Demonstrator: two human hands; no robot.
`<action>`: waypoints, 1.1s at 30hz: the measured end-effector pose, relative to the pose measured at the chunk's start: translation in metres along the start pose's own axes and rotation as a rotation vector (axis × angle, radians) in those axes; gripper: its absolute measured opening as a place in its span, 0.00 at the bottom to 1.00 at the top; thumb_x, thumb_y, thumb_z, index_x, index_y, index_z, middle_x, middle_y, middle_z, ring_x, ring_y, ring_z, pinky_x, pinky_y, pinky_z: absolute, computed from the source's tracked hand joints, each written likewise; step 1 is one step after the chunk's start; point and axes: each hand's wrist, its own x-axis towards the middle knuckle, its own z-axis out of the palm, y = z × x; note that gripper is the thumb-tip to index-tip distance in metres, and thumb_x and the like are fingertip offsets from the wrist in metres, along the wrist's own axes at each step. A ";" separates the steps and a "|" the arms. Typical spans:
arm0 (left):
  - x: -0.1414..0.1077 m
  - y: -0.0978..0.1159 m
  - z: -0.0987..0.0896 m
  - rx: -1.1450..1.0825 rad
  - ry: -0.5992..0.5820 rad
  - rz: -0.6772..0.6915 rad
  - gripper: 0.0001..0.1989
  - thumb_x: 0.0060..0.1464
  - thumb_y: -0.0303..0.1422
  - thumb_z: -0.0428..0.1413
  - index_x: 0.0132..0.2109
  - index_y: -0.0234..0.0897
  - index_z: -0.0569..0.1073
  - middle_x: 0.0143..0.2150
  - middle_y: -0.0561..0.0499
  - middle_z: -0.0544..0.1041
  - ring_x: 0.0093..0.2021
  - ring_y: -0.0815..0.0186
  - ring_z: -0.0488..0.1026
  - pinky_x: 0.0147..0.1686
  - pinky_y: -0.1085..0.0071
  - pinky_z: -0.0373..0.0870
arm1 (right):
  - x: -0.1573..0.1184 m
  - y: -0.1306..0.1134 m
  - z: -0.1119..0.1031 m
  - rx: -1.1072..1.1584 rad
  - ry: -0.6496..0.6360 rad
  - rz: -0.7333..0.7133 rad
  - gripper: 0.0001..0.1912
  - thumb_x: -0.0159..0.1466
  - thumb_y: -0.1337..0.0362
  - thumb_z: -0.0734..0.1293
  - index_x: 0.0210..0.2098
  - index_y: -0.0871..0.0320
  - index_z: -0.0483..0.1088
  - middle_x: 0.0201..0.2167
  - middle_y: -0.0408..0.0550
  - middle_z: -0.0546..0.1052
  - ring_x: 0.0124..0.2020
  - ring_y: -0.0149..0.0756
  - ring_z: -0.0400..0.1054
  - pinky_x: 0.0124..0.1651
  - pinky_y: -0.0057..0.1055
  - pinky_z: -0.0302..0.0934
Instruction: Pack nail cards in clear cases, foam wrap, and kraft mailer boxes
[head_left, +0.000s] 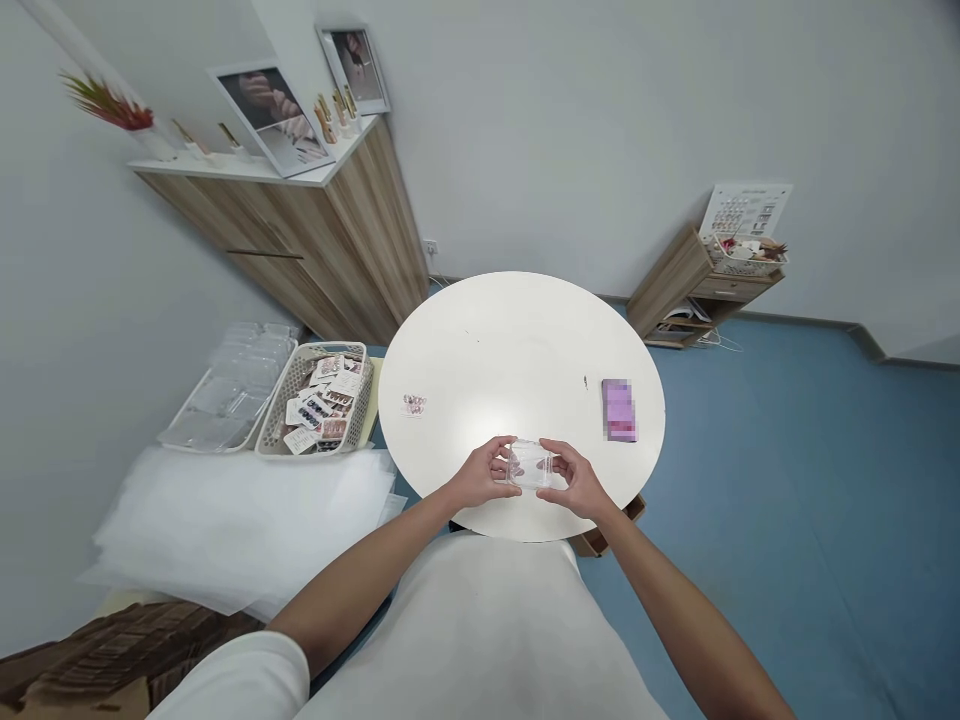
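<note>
Between both hands, over the near part of the round white table (517, 330), is a clear plastic box (531, 465). My left hand (484, 472) grips its left side with thumb and fingers. On the opposite side my right hand (576, 478) holds it the same way. Fingers show through the see-through walls; whether anything lies inside I cannot tell. A card of press-on nails (414, 404) lies flat on the table to the left. Toward the right edge rests a purple box (619, 410), its face blurred out.
Left of the table, a white basket (268, 440) holds many nail cards, beside clear plastic packaging (232, 390). Translucent bags (247, 520) are stacked nearer me, above brown cardboard (112, 660). A wooden cabinet (360, 240) and a small shelf unit (667, 280) stand behind.
</note>
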 end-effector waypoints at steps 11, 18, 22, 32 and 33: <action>-0.003 -0.003 -0.009 -0.171 0.034 -0.065 0.37 0.39 0.30 0.63 0.57 0.44 0.59 0.42 0.48 0.67 0.37 0.68 0.71 0.41 0.63 0.67 | 0.011 -0.003 0.000 -0.016 -0.036 0.029 0.35 0.44 0.60 0.73 0.51 0.52 0.61 0.50 0.52 0.65 0.43 0.39 0.67 0.47 0.41 0.63; -0.011 -0.019 -0.013 -0.129 0.124 -0.102 0.31 0.40 0.33 0.63 0.53 0.39 0.63 0.41 0.46 0.70 0.36 0.68 0.73 0.41 0.64 0.67 | 0.022 -0.006 0.003 0.116 -0.036 0.242 0.24 0.55 0.49 0.62 0.48 0.55 0.63 0.43 0.50 0.69 0.36 0.37 0.71 0.40 0.39 0.65; -0.014 -0.024 -0.011 -0.100 0.118 -0.091 0.32 0.40 0.33 0.63 0.54 0.39 0.63 0.42 0.45 0.70 0.37 0.66 0.73 0.41 0.63 0.67 | 0.028 -0.002 0.017 0.138 0.133 0.334 0.23 0.57 0.44 0.57 0.37 0.57 0.67 0.35 0.46 0.69 0.25 0.30 0.69 0.33 0.34 0.65; -0.014 -0.037 -0.011 -0.066 0.132 -0.069 0.30 0.42 0.31 0.61 0.54 0.40 0.62 0.42 0.46 0.70 0.39 0.65 0.73 0.43 0.62 0.67 | 0.024 0.012 0.040 0.279 0.311 0.405 0.24 0.57 0.45 0.56 0.40 0.56 0.67 0.29 0.44 0.65 0.21 0.27 0.62 0.29 0.33 0.63; -0.013 -0.039 -0.012 -0.065 0.141 -0.071 0.30 0.43 0.31 0.61 0.54 0.40 0.62 0.42 0.46 0.70 0.39 0.65 0.73 0.43 0.62 0.67 | 0.022 0.015 0.041 0.282 0.338 0.399 0.23 0.57 0.46 0.57 0.42 0.56 0.66 0.31 0.45 0.66 0.23 0.28 0.63 0.31 0.34 0.64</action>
